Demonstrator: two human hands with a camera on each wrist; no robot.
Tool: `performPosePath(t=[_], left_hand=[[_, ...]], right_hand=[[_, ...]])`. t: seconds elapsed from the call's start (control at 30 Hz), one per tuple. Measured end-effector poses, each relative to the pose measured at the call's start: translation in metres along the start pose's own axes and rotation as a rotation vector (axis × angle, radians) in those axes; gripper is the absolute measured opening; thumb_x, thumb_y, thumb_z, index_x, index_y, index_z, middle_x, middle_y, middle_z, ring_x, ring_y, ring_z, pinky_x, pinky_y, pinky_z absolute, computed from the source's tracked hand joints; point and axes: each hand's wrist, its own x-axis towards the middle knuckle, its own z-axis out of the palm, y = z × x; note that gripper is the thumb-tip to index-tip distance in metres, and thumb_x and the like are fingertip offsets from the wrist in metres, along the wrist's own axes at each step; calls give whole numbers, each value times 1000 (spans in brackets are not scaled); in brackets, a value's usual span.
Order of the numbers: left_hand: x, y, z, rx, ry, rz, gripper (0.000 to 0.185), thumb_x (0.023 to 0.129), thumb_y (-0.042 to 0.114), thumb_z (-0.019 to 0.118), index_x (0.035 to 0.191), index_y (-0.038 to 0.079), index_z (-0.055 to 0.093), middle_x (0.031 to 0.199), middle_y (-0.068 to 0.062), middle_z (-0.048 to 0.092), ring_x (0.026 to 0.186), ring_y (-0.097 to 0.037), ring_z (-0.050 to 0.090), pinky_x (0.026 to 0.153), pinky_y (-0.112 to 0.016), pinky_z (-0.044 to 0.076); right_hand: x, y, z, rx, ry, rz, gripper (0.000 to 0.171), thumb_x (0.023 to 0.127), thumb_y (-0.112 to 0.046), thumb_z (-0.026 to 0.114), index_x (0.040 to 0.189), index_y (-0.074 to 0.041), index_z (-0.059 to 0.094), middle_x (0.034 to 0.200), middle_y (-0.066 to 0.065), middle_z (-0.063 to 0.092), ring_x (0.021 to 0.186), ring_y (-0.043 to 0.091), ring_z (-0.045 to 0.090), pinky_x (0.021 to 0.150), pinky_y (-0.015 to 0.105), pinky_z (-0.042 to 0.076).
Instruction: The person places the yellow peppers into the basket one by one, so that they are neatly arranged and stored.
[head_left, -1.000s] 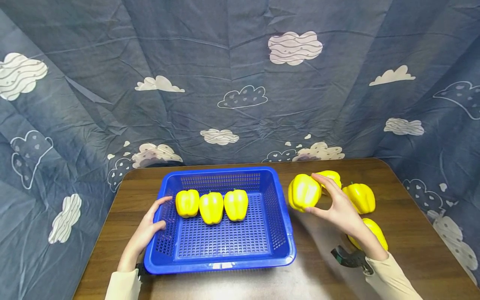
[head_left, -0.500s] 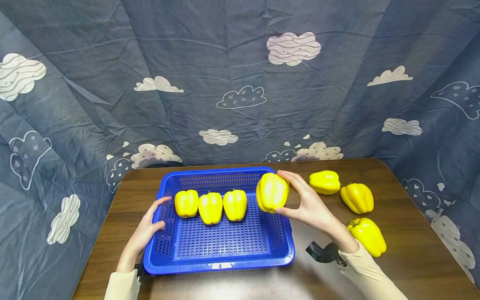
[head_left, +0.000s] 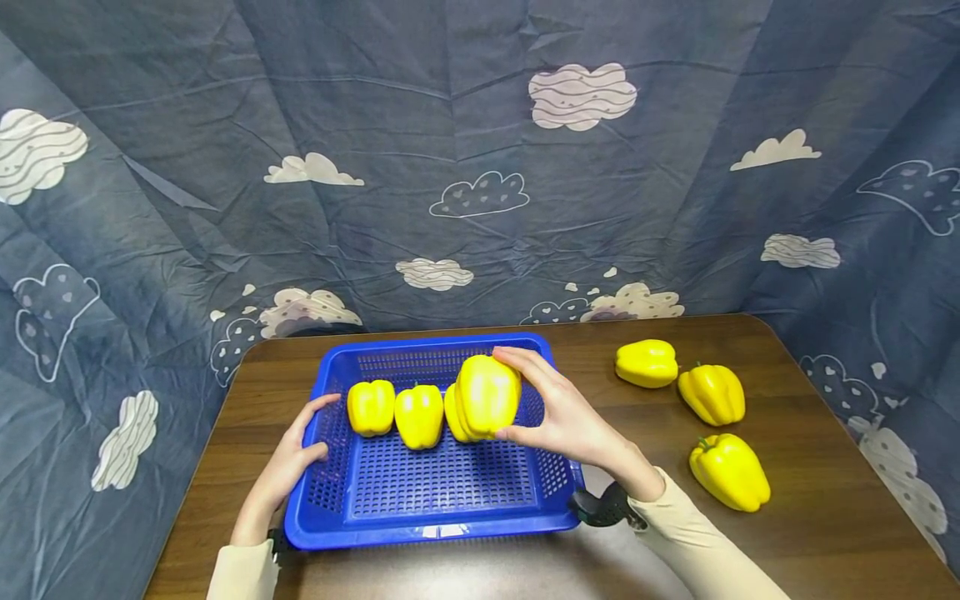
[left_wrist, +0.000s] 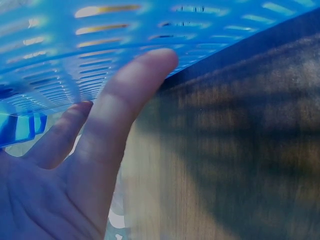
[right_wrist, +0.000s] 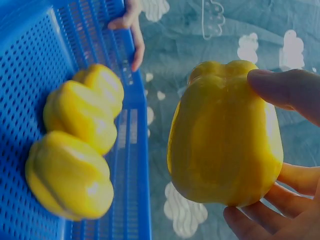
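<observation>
A yellow bell pepper [head_left: 491, 396] is held up by my right hand [head_left: 566, 417], the thumb on one side and the fingers on the other. It hangs over the blue plastic basket [head_left: 442, 533] and partly covers one of three bell peppers [head_left: 418, 417] lying in a row inside. The right wrist view shows the held pepper [right_wrist: 225, 140] close up, apart from the basket's peppers [right_wrist: 70, 175]. At the basket's left side, my left hand [head_left: 281, 475] rests against the rim with fairly straight fingers. Its thumb [left_wrist: 117, 105] lies before the slotted wall.
Three more yellow bell peppers, such as the nearest one [head_left: 730, 472], lie on the right of the wooden table [head_left: 817, 467]. A dark blue curtain [head_left: 480, 233] with cloud prints hangs behind the table.
My right hand has carried the bell pepper leftward, from beside the basket to above the row of peppers inside it. My left hand has stayed at the basket's left rim.
</observation>
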Motion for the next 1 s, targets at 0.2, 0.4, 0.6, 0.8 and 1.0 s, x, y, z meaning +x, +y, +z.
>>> performPosePath(t=[0.2,0.4,0.6,0.8,1.0], left_hand=[[0,-2,-1,17,8,-22,71,76,-12,42,144,6,30,147,-25,25,117,-42,38,85,-38,42],[0,-3,-1,10,8,-37,71,76,-12,42,144,7,30,145,-27,27,115,-43,39,84,-38,42],[1,-2,-1,-3,3,-28,71,76,-12,42,144,5,29,143,-27,28,113,-42,40,83,-35,44],[1,-2,-1,-2,-1,-20,71,76,-12,42,144,5,29,143,-28,28,113,-42,40,83,-33,44],[1,-2,-1,-2,2,-33,71,76,-12,42,144,6,29,143,-28,28,113,-43,40,83,-34,44]], right_hand=[[7,-10,13,17,-28,-36,87,68,-23,84,143,-10,41,143,5,40,128,22,40,101,44,37],[13,-16,24,34,-45,-75,86,69,-25,83,142,-9,41,143,4,41,129,19,39,103,42,34],[17,-19,33,43,-84,-85,86,70,-26,82,143,-10,40,144,5,40,129,21,39,101,45,36],[21,-22,43,57,-111,-94,85,71,-26,82,143,-10,40,143,5,40,129,19,40,101,43,37],[26,-26,55,64,-145,-105,85,72,-26,82,143,-7,39,144,7,39,130,19,38,103,42,34]])
